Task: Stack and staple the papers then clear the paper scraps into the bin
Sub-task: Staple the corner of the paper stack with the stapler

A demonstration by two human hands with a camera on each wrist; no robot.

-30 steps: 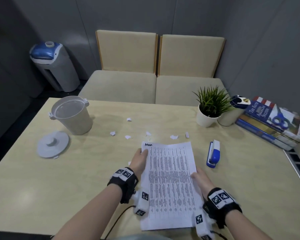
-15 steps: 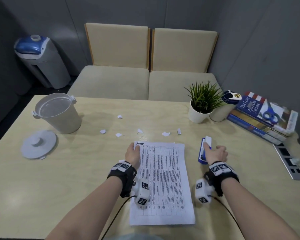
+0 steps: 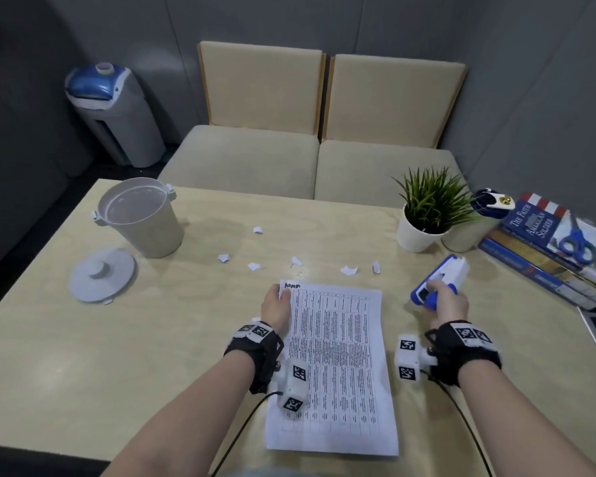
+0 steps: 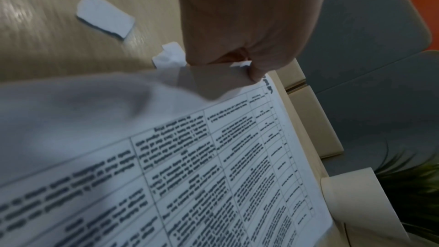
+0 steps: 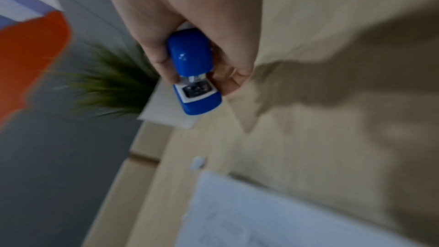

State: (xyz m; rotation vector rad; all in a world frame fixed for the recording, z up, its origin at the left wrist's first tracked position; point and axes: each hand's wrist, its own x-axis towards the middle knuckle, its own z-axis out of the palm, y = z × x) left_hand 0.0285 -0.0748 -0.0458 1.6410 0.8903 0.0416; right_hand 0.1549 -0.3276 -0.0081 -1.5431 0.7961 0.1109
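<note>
Pale wood table point(image 3: 83, 356): right hand point(image 3: 448, 304) grips glossy blue stapler point(image 3: 441, 280).

The right hand point(image 5: 190, 25) grips a blue and white stapler point(image 5: 193, 74), fingers curled around its sides, its blue end pointing away from the wrist and raised off the wooden table point(image 5: 320, 138). Past the stapler stands a blurred green plant point(image 5: 111, 85) in a white pot point(image 5: 164, 112). Near the bottom lie white papers point(image 5: 249, 213), flat on the table, their print too blurred to read. A small paper scrap point(image 5: 197, 162) lies just beyond the papers' far edge. Dark shadows fall across the table on the right side.
</note>
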